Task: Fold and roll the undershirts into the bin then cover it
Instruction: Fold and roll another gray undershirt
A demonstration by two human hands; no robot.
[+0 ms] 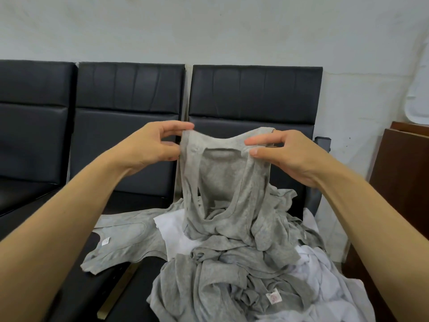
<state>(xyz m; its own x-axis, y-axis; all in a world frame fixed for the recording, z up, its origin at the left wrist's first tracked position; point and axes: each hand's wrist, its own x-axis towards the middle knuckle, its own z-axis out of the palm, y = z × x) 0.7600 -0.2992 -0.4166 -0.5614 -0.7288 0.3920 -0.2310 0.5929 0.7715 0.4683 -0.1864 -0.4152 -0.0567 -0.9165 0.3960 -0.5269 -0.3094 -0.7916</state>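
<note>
A grey undershirt (222, 182) hangs up in the middle, soft heathered knit with ribbed trim round the scooped neck and armholes. The left hand (148, 145) pinches one shoulder strap between thumb and fingertips, and the right hand (281, 152) pinches the other strap the same way, so the neckline sags between them. The bottom of the shirt trails down into the pile (243, 263) just below it, a rumpled heap of grey and white undershirts sitting on the near right seat, with a small pinkish label (274, 298) showing on one near the front.

Left of the pile, another grey undershirt (123, 242) lies spread mostly flat across the seat, white tag (105, 241) facing up at its neck. The seats are a row of black padded chairs (130, 108), smooth leather-look with stitched panels, backed against a scuffed pale wall (209, 29). A brown wooden board (404, 163) stands at the far right.
</note>
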